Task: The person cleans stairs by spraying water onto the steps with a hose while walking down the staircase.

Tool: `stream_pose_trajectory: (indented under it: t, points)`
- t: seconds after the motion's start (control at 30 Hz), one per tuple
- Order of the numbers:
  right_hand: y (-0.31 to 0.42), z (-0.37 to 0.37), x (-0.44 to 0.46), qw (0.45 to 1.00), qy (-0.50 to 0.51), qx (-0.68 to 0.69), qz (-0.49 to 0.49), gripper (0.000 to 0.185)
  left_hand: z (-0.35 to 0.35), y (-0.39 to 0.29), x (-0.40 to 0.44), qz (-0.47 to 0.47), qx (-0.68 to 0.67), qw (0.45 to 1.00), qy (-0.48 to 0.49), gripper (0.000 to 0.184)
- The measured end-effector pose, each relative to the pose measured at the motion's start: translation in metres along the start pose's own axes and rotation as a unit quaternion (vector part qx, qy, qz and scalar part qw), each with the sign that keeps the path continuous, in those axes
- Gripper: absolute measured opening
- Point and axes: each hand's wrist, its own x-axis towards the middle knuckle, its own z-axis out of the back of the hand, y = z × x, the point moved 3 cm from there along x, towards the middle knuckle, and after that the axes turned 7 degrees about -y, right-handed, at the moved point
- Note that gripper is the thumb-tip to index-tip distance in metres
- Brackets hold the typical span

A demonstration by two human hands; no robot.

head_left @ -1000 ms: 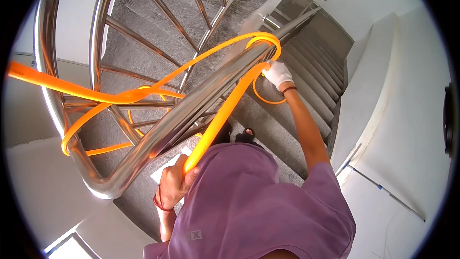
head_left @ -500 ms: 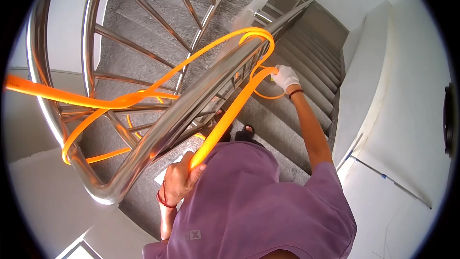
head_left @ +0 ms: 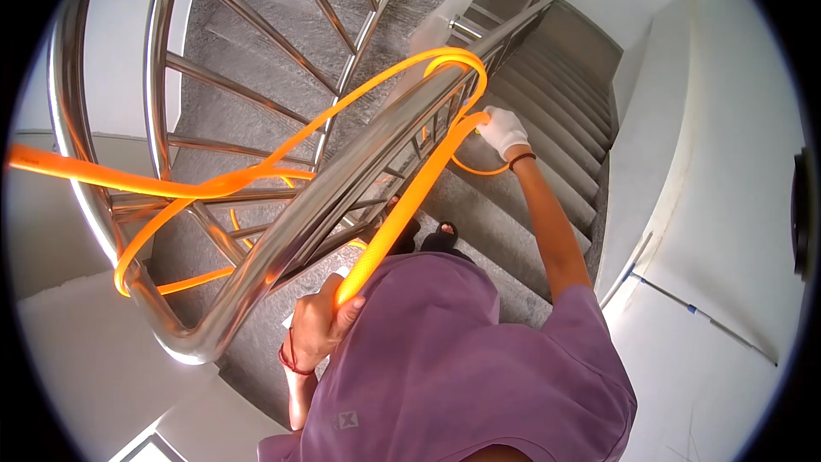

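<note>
A flat, woven-looking orange hose stretches taut between my two hands, slanting up from lower left to upper right. My bare left hand, with red cord at the wrist, is closed around its near end close to my purple shirt. Wearing a white glove, my right hand grips the hose farther off, over the descending steps. Beyond that hand the hose loops over the steel handrail, runs left across the railing and wraps its lower corner. A thin loop hangs below the gloved hand.
Grey steps descend ahead on the right, and another flight lies beyond the railing. A curved white wall borders the right side, with a thin pole by it. My feet in dark sandals stand on a step.
My right hand has shifted slightly up and left with the hose still in it. The left hand stays nearly in place. The hose on the railing looks almost unchanged.
</note>
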Motion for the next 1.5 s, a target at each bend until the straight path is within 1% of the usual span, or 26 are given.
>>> stream_pose_trajectory:
  t: [0.33, 0.4, 0.43, 0.47, 0.5, 0.53, 0.57, 0.63, 0.67, 0.73, 0.77, 0.8, 0.83, 0.87, 0.9, 0.97, 1.07, 1.1, 1.13, 1.17, 1.23, 1.3, 1.33, 1.37, 1.47, 1.5]
  points:
    - [-0.004, 0.001, 0.0, 1.0, -0.014, -0.021, -0.005, 0.027, 0.005, -0.002, -0.001, 0.015, -0.01, 1.0, -0.002, 0.04]
    - [-0.009, 0.001, -0.016, 0.995, 0.009, 0.06, -0.076, 0.024, 0.013, -0.001, -0.006, 0.004, -0.007, 1.0, -0.003, 0.041]
    - [-0.012, -0.004, -0.026, 0.995, 0.009, 0.06, -0.078, 0.024, 0.015, 0.002, -0.011, 0.003, -0.008, 1.0, -0.002, 0.041]
    - [-0.017, -0.015, -0.041, 0.959, 0.025, 0.246, -0.137, 0.025, 0.018, 0.005, -0.017, 0.0, -0.03, 1.0, 0.009, 0.041]
    - [-0.023, -0.029, -0.056, 0.885, 0.04, 0.423, -0.19, 0.026, 0.02, 0.008, -0.024, -0.003, -0.052, 0.998, 0.021, 0.042]
    - [-0.028, -0.044, -0.072, 0.789, 0.055, 0.572, -0.218, 0.028, 0.023, 0.01, -0.029, 0.009, -0.038, 0.999, 0.037, 0.042]
    - [-0.032, -0.054, -0.089, 0.667, 0.067, 0.702, -0.24, 0.03, 0.026, 0.013, -0.035, 0.008, -0.035, 0.999, 0.04, 0.042]
    - [-0.03, -0.064, -0.122, 0.479, 0.056, 0.809, -0.335, 0.025, 0.029, 0.021, -0.044, 0.052, -0.046, 0.993, 0.098, 0.042]
    - [-0.032, -0.073, -0.131, 0.474, 0.054, 0.812, -0.337, 0.025, 0.03, 0.02, -0.048, 0.051, -0.041, 0.993, 0.102, 0.042]
    - [-0.042, -0.112, -0.149, 0.326, 0.02, 0.847, -0.419, 0.011, 0.03, 0.019, -0.057, 0.055, -0.013, 0.987, 0.15, 0.043]
    - [-0.048, -0.134, -0.154, 0.316, 0.014, 0.851, -0.42, 0.011, 0.031, 0.019, -0.061, 0.054, 0.003, 0.983, 0.176, 0.043]
    - [-0.053, -0.157, -0.158, 0.258, 0.013, 0.871, -0.418, 0.011, 0.032, 0.02, -0.067, 0.091, 0.024, 0.97, 0.226, 0.044]
    - [-0.046, -0.155, -0.16, 0.201, 0.009, 0.888, -0.413, 0.016, 0.035, 0.016, -0.067, 0.083, 0.033, 0.968, 0.236, 0.044]
    - [-0.043, -0.152, -0.167, 0.289, 0.006, 0.862, -0.416, 0.015, 0.036, 0.012, -0.067, 0.106, 0.016, 0.955, 0.277, 0.043]
    - [-0.035, -0.156, -0.169, 0.277, -0.009, 0.865, -0.419, 0.015, 0.038, 0.007, -0.068, 0.132, 0.001, 0.937, 0.323, 0.043]
    - [-0.016, -0.163, -0.17, 0.022, 0.034, 0.914, -0.405, 0.01, 0.041, -0.002, -0.065, 0.123, -0.005, 0.934, 0.335, 0.037]
    - [0.004, -0.159, -0.18, -0.056, 0.074, 0.867, -0.489, 0.011, 0.043, -0.016, -0.047, 0.137, -0.02, 0.934, 0.33, 0.027]
    - [0.001, -0.166, -0.184, -0.064, 0.064, 0.869, -0.487, 0.011, 0.044, -0.017, -0.043, 0.163, -0.031, 0.936, 0.312, 0.021]
    - [0.001, -0.171, -0.187, -0.039, 0.071, 0.882, -0.464, 0.013, 0.047, -0.015, -0.037, 0.157, -0.025, 0.934, 0.321, 0.021]
    - [0.003, -0.177, -0.188, -0.015, 0.077, 0.895, -0.439, 0.015, 0.052, -0.008, -0.03, 0.174, 0.027, 0.916, 0.361, 0.018]
    - [0.003, -0.174, -0.188, -0.02, 0.063, 0.908, -0.413, 0.015, 0.056, 0.009, -0.02, 0.181, 0.091, 0.89, 0.409, 0.017]
    - [0.005, -0.163, -0.19, -0.063, -0.021, 0.887, -0.458, 0.022, 0.057, 0.031, -0.007, 0.041, 0.124, 0.906, 0.403, 0.018]
    - [0.005, -0.168, -0.19, -0.046, -0.057, 0.892, -0.447, 0.025, 0.06, 0.035, 0.003, 0.018, 0.12, 0.903, 0.412, 0.018]
    - [0.006, -0.173, -0.192, -0.054, -0.069, 0.892, -0.444, 0.025, 0.062, 0.038, 0.011, 0.019, 0.112, 0.894, 0.432, 0.019]
    - [0.009, -0.172, -0.198, 0.064, -0.065, 0.873, -0.48, 0.022, 0.064, 0.042, 0.035, 0.029, 0.09, 0.871, 0.483, 0.021]
    - [0.01, -0.172, -0.2, 0.018, -0.041, 0.867, -0.496, 0.018, 0.066, 0.043, 0.04, 0.028, 0.086, 0.865, 0.494, 0.021]
